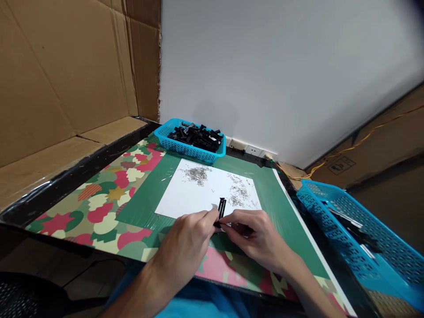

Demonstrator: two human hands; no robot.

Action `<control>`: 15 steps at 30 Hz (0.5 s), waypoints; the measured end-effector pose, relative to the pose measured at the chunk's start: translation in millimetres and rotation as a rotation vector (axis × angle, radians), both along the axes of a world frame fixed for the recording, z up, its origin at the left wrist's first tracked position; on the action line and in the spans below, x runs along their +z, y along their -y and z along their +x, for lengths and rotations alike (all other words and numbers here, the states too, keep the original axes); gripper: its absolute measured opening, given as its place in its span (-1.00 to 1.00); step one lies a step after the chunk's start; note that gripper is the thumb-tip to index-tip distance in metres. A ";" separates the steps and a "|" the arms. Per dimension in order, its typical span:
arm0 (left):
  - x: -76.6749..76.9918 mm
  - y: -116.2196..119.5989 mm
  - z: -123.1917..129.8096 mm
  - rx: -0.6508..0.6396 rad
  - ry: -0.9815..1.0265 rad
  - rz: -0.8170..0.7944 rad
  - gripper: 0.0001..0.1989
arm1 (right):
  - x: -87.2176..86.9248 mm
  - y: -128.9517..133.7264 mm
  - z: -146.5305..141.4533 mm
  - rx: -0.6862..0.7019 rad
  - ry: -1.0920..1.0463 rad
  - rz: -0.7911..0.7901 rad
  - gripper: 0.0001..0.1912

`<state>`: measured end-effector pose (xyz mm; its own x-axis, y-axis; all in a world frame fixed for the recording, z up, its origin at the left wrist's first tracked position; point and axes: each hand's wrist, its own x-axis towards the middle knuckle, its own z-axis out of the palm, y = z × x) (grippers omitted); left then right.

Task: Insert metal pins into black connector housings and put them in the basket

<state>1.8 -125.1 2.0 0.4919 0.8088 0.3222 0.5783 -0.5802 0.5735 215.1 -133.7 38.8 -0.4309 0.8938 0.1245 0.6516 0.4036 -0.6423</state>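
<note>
Near the front edge of a white sheet point(185, 198), my left hand point(195, 229) holds a slim black plastic part point(222, 206), which points away from me. My right hand point(253, 229) meets it at the part's near end, thumb and forefinger pinched together; whatever is between those fingertips is too small to make out. Two piles of tiny thin metal pieces lie on the sheet, one at the left point(198, 175) and a looser one at the right point(239, 192).
A blue basket point(192, 152) full of black parts stands at the back, by the wall sockets point(253, 150). Another blue basket point(351, 256) with a few black parts is at the right. Cardboard point(66, 66) walls the left side; a yellow cable point(318, 168) runs at the right.
</note>
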 end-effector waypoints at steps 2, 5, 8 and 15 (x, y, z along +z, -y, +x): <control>-0.1 0.4 -0.5 -0.003 0.002 0.014 -0.77 | -3.1 -0.6 1.8 0.003 0.008 0.020 -0.81; -1.2 0.4 -0.9 -0.010 0.003 0.017 -0.78 | -6.9 -0.7 2.1 -0.012 0.007 0.026 -0.82; -2.5 -0.1 -0.6 -0.009 -0.008 0.012 -0.78 | -9.4 -0.5 -0.9 -0.032 -0.030 0.023 -0.85; -1.5 0.9 -1.0 -0.028 0.008 -0.006 -0.75 | -10.8 -3.3 -9.4 -0.047 -0.122 -0.029 -0.87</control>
<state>0.8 -126.0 0.5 0.5118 0.7968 0.3211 0.5575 -0.5924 0.5815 205.7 -130.5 28.0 -0.3715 0.9167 0.1473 0.5860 0.3546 -0.7286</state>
